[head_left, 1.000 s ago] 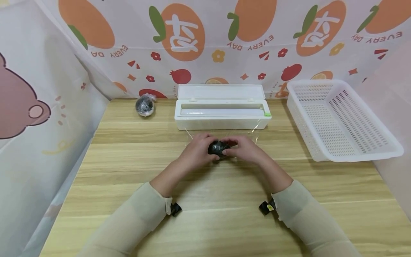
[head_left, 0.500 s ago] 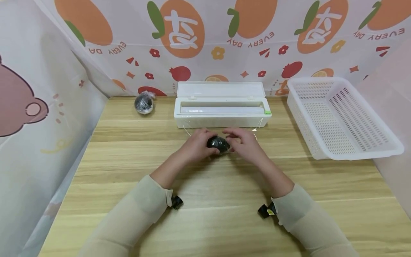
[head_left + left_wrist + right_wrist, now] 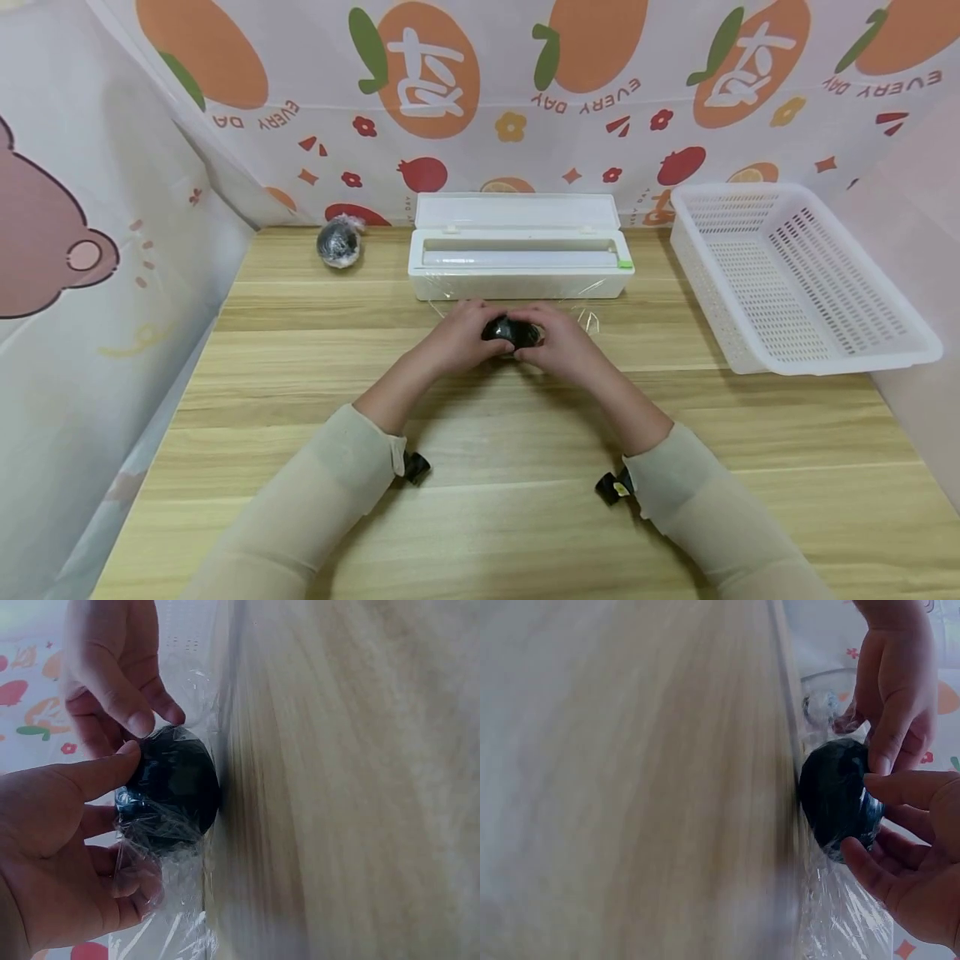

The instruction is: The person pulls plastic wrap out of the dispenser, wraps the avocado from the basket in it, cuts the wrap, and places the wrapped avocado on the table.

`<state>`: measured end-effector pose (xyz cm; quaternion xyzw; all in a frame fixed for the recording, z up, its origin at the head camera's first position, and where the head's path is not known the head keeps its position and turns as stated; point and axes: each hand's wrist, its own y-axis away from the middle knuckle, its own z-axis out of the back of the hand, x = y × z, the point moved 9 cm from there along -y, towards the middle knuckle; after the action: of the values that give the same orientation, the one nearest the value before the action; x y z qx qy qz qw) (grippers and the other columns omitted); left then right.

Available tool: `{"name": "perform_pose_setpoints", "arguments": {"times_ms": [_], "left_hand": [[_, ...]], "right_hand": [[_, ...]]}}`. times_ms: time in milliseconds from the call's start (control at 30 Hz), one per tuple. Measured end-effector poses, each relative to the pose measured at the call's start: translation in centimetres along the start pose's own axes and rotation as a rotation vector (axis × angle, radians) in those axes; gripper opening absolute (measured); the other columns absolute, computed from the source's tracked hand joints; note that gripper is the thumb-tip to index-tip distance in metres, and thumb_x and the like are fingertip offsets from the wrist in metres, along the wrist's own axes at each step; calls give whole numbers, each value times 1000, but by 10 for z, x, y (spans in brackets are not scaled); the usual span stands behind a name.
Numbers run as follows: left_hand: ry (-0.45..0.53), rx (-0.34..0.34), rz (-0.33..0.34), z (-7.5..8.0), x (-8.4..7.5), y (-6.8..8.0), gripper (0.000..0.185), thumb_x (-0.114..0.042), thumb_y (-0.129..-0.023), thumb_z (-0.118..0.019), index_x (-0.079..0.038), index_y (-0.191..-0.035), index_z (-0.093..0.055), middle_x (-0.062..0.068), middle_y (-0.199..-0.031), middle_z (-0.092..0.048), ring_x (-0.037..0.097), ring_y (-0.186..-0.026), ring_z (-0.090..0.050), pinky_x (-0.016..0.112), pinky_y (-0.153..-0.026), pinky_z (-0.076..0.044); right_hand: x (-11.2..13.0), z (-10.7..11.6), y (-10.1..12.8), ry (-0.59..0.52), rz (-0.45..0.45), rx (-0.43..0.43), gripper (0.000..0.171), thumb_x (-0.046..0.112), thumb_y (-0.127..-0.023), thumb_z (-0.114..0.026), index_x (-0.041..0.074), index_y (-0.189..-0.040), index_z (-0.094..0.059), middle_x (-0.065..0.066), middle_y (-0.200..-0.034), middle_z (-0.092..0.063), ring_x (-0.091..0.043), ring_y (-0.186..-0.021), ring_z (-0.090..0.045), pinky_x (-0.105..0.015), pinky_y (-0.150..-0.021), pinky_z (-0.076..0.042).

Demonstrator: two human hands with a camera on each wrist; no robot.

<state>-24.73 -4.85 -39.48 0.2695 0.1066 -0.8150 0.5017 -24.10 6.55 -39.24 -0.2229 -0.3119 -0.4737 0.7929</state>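
Observation:
A dark round ball (image 3: 510, 332) sits on the wooden table (image 3: 480, 508) just in front of the white cling-film dispenser (image 3: 519, 262), partly wrapped in clear film (image 3: 585, 315). My left hand (image 3: 459, 337) grips its left side, thumb over the top. My right hand (image 3: 557, 340) grips the right side, fingers curled round it. In the left wrist view the ball (image 3: 174, 789) shows crinkled film over it, with my left hand (image 3: 67, 840) below and my right hand (image 3: 112, 675) above. The right wrist view shows the ball (image 3: 838, 796) between both hands.
A second film-wrapped dark ball (image 3: 338, 243) lies at the back left by the patterned backdrop. A white perforated basket (image 3: 795, 275) stands at the right. The dispenser's lid is open, the roll showing. Curtain walls close the left and right sides.
My right hand, which had lifted off the ball half a second ago, has come back down onto its right side. The loose film near the dispenser has shifted.

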Motion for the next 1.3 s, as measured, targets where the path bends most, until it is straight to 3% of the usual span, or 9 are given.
{"name": "perform_pose_setpoints", "arguments": {"times_ms": [367,533,667,767,900,1067,1200,1300], "left_hand": [[86,-34,-1,-1,8,1,45,-35,-92,-70,-11,-129,-61,12,-121,-62,27,-113,-55,44,-97,-45],[120,-156,29,13,4,13,54,-28,-90,-73,-2,-134,-56,17,-129,-58,31,-120,-54,47,-101,-46],[142,-243,41,27,-6,25,56,-19,-86,-77,-2,-134,-56,16,-130,-57,32,-118,-56,47,-100,-48],[146,-225,42,23,-9,24,58,-17,-83,-80,-2,-134,-57,16,-129,-57,33,-118,-56,46,-100,-47],[82,-195,40,11,-3,16,60,-19,-82,-81,-2,-134,-57,17,-130,-57,36,-123,-51,48,-106,-42],[40,-194,27,6,3,9,54,-21,-81,-82,-3,-129,-62,15,-124,-60,34,-118,-52,47,-103,-42],[49,-149,27,7,6,3,50,-22,-84,-79,-4,-128,-63,16,-120,-60,34,-115,-51,47,-101,-42],[49,-104,38,9,8,-3,49,-24,-86,-77,-4,-128,-62,17,-119,-60,34,-115,-51,47,-102,-41]], "right_hand": [[-4,-7,-12,47,39,37,54,9,-79,-82,11,-129,-64,-8,-131,-63,-26,-126,-55,-44,-109,-42],[-7,-7,-15,62,-1,74,53,11,-81,-81,12,-131,-63,-8,-133,-62,-27,-128,-53,-45,-110,-40],[-6,-2,-18,67,-18,115,51,13,-83,-79,12,-131,-62,-9,-132,-62,-28,-127,-53,-46,-109,-41],[-5,0,-20,68,-29,143,49,14,-85,-78,12,-131,-62,-8,-132,-62,-28,-127,-54,-47,-108,-42],[-5,0,-23,56,-28,165,48,12,-85,-77,11,-130,-63,-9,-130,-64,-27,-126,-54,-46,-107,-42],[-6,-2,-25,35,-4,169,46,13,-86,-76,10,-130,-63,-9,-126,-66,-26,-122,-57,-45,-106,-43],[-10,0,-23,14,-19,139,49,19,-88,-75,11,-134,-60,-9,-131,-64,-27,-124,-56,-46,-106,-43],[-12,8,-19,-7,-55,70,50,22,-89,-73,14,-136,-59,-11,-130,-63,-28,-116,-61,-47,-97,-49]]}}
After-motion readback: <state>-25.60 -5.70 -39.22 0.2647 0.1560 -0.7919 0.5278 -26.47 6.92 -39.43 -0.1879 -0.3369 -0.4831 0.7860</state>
